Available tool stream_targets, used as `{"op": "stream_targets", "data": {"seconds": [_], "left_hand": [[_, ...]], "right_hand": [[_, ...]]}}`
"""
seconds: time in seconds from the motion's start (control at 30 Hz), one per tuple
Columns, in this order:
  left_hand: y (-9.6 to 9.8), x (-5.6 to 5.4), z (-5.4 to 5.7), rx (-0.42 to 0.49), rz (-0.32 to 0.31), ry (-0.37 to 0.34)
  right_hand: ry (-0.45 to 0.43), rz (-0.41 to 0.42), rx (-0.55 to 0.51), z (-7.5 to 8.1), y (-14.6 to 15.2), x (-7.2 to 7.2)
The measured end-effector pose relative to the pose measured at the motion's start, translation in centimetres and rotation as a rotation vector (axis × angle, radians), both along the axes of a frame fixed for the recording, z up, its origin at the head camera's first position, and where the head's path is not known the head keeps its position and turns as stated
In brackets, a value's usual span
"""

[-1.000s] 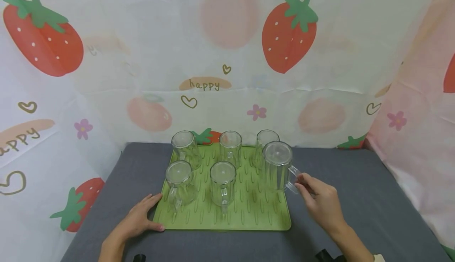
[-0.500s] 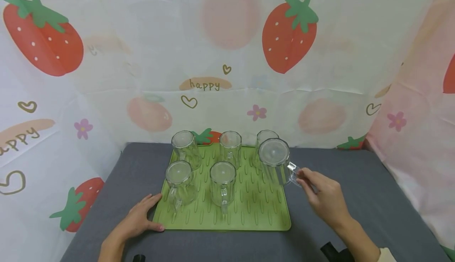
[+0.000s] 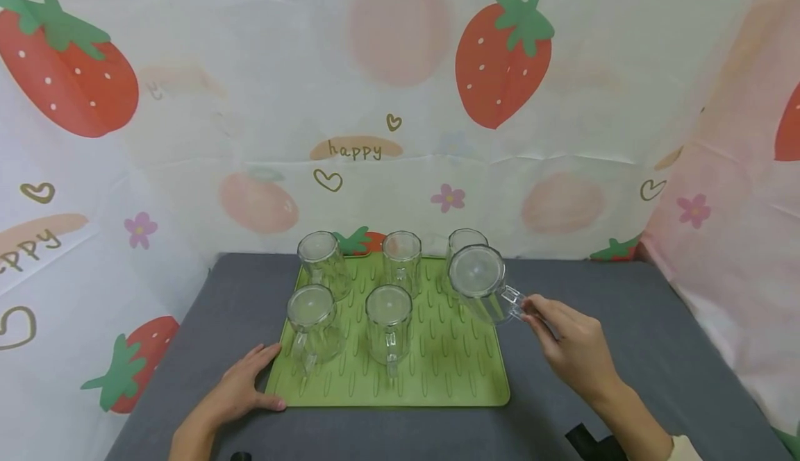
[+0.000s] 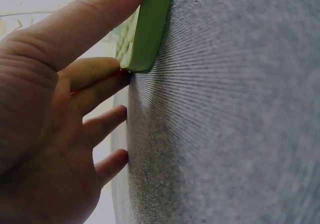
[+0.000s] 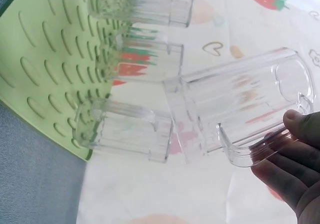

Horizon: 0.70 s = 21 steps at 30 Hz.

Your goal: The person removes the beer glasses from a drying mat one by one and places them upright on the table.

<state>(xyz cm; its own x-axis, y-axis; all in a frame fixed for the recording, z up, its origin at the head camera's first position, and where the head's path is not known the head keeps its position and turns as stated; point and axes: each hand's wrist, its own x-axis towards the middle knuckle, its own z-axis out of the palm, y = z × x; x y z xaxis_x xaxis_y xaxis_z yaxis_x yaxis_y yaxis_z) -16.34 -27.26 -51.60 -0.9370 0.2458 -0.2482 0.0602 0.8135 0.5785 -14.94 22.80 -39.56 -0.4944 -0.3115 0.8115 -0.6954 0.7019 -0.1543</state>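
My right hand (image 3: 571, 346) pinches the handle of a clear glass mug (image 3: 478, 277) between thumb and fingers. This mug is base up and tilted, above the right side of a green ridged mat (image 3: 462, 381); in the right wrist view its rim end (image 5: 182, 119) points toward the mat. At the mat's front left corner rests my left hand (image 3: 240, 388), fingers spread along the left edge and thumb on the front edge. The left wrist view shows that thumb (image 4: 95, 19) against the mat's side (image 4: 150, 34).
Matching mugs stand base up on the mat: a back row of three, with its left mug (image 3: 321, 260), middle mug (image 3: 402, 256) and right mug (image 3: 464, 239), plus two in front, left (image 3: 312, 322) and centre (image 3: 389, 319). A strawberry-print curtain (image 3: 400, 190) hangs behind the grey table (image 3: 625, 322).
The held mug has shifted slightly left and up, and has tipped from nearly upright to tilted. My right hand has turned a little with it. My left hand stays at the mat's corner.
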Motion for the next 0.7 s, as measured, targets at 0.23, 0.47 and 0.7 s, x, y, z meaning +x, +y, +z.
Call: {"op": "stream_targets", "data": {"seconds": [0.23, 0.47, 0.7], "left_hand": [[-0.01, 0.00, 0.08, 0.001, -0.003, -0.017], [0.25, 0.06, 0.53, 0.002, -0.006, -0.032], [0.31, 0.10, 0.51, -0.021, 0.010, -0.016]], "right_hand": [[-0.008, 0.014, 0.000, 0.20, -0.03, -0.03], [-0.019, 0.015, -0.005, 0.29, 0.07, -0.08], [0.034, 0.014, 0.012, 0.56, -0.02, -0.29]]}}
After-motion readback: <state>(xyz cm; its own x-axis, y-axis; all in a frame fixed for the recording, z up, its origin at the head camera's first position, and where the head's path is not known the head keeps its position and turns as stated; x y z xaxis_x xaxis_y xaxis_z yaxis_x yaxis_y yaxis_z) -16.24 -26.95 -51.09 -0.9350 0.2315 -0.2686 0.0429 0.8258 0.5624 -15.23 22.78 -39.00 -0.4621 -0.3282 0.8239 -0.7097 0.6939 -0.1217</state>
